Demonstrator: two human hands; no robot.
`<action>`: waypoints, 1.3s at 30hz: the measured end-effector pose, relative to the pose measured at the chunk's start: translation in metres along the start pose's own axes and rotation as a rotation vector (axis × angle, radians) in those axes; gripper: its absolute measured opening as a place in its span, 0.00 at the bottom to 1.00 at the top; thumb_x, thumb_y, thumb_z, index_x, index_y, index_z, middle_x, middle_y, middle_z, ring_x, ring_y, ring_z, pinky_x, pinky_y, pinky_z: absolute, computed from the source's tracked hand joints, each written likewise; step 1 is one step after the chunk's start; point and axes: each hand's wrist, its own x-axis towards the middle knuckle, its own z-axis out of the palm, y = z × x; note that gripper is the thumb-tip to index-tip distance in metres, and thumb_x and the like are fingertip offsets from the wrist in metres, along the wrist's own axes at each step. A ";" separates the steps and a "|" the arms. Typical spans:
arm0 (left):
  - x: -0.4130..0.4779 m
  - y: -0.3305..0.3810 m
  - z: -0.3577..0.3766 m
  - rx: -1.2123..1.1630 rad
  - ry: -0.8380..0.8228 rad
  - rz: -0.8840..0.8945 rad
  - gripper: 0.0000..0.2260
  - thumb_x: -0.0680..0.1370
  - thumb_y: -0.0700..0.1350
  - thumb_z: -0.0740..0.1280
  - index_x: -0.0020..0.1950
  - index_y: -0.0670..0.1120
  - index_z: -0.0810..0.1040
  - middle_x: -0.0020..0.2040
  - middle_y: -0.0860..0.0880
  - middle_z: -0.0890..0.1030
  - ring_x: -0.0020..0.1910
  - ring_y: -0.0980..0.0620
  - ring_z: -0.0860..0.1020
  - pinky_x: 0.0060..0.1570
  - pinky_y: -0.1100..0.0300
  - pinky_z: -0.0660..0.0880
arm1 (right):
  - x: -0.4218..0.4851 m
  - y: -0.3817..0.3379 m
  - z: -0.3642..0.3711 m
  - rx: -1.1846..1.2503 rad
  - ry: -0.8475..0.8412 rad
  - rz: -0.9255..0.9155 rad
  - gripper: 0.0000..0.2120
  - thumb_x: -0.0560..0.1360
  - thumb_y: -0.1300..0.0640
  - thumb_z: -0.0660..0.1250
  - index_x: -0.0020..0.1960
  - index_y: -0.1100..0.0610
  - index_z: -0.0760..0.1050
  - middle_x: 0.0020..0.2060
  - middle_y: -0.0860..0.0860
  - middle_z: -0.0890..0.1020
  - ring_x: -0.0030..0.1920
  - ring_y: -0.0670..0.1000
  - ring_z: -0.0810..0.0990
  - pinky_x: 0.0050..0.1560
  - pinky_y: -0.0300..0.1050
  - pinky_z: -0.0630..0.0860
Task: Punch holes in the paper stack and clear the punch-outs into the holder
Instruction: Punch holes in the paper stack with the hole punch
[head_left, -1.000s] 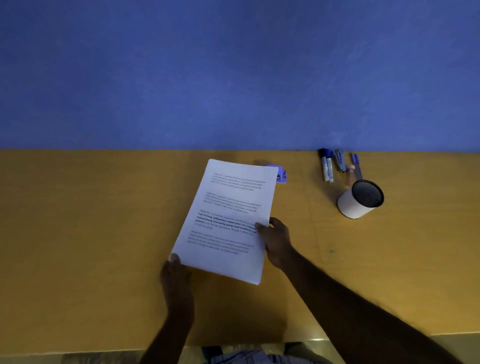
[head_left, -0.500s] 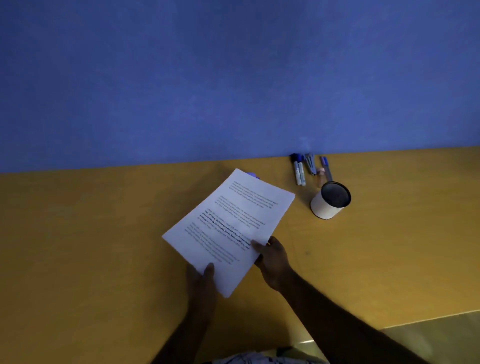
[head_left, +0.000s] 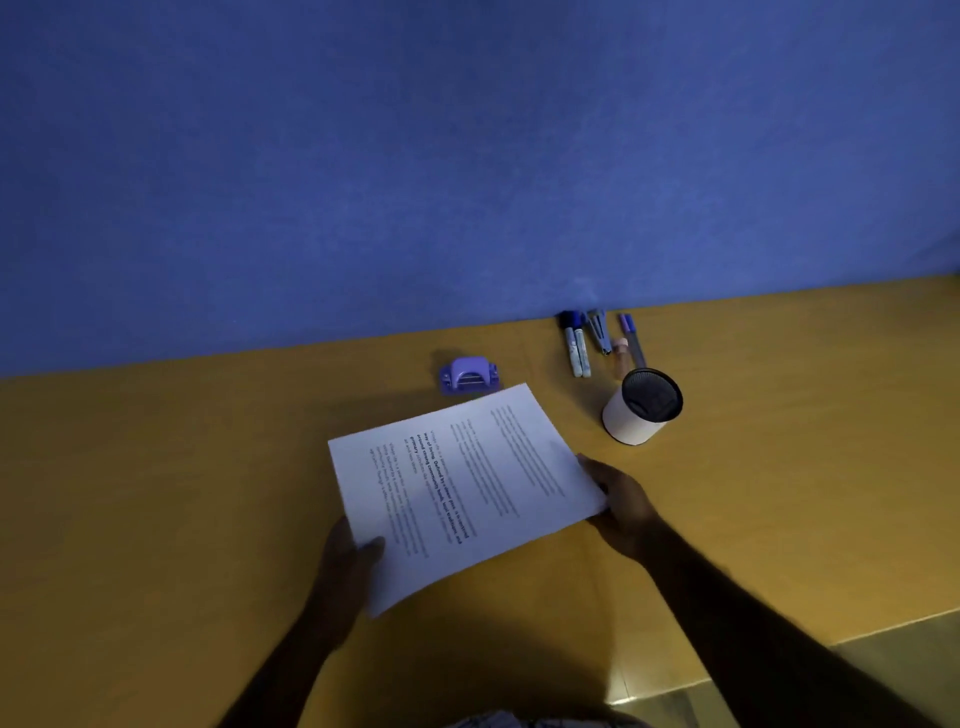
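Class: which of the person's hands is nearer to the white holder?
Right. The right hand grips the paper stack just in front of the holder; the left hand holds the stack's near-left corner, well away.

Blue wall (head_left: 467, 156) in front of me, matte. Ochre desk (head_left: 156, 493) butts against it. Pale floor (head_left: 893, 675) btm right. Light dim.

left hand (head_left: 345, 564) pinches paper stack (head_left: 467, 488) | right hand (head_left: 621, 506) grips its edge
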 end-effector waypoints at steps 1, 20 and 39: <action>0.005 0.002 -0.004 0.020 -0.018 -0.014 0.20 0.76 0.32 0.64 0.67 0.43 0.72 0.57 0.47 0.81 0.57 0.49 0.79 0.55 0.50 0.77 | 0.001 -0.005 -0.003 -0.060 -0.027 -0.001 0.17 0.79 0.53 0.63 0.58 0.64 0.79 0.53 0.62 0.83 0.49 0.59 0.81 0.46 0.51 0.75; 0.100 0.026 0.006 0.360 -0.061 -0.057 0.20 0.77 0.36 0.64 0.69 0.43 0.69 0.60 0.44 0.77 0.59 0.45 0.76 0.58 0.48 0.73 | 0.047 -0.003 0.023 -0.557 0.189 -0.142 0.08 0.81 0.57 0.60 0.54 0.59 0.76 0.44 0.53 0.82 0.42 0.52 0.81 0.38 0.44 0.76; 0.092 0.028 0.000 0.286 -0.110 -0.107 0.14 0.77 0.32 0.62 0.54 0.51 0.73 0.49 0.50 0.80 0.50 0.52 0.78 0.41 0.61 0.72 | 0.060 -0.004 0.033 -0.636 0.133 -0.148 0.07 0.81 0.58 0.61 0.50 0.59 0.76 0.43 0.53 0.82 0.43 0.53 0.82 0.43 0.48 0.80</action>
